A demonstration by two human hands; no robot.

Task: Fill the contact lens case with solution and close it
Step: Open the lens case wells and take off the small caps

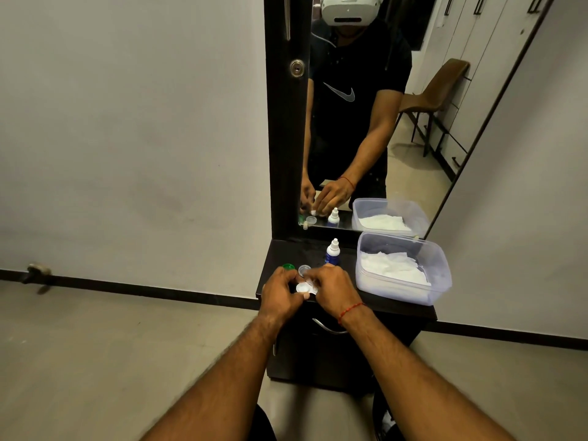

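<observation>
Both hands meet over the front of a small black dresser top (394, 305). My left hand (280, 292) and my right hand (334, 289) pinch a small white contact lens case (304, 288) between the fingertips; most of it is hidden. A green cap (289, 266) lies just behind my left hand. Next to it sits a clear round cap or well (304, 268). The solution bottle (332, 251), blue with a white nozzle, stands upright behind my right hand.
A clear plastic tub (440, 272) with white tissue fills the right side of the top. A mirror (366, 122) in a black frame rises right behind. A drawer handle (327, 327) sits below the front edge. Bare floor lies to the left.
</observation>
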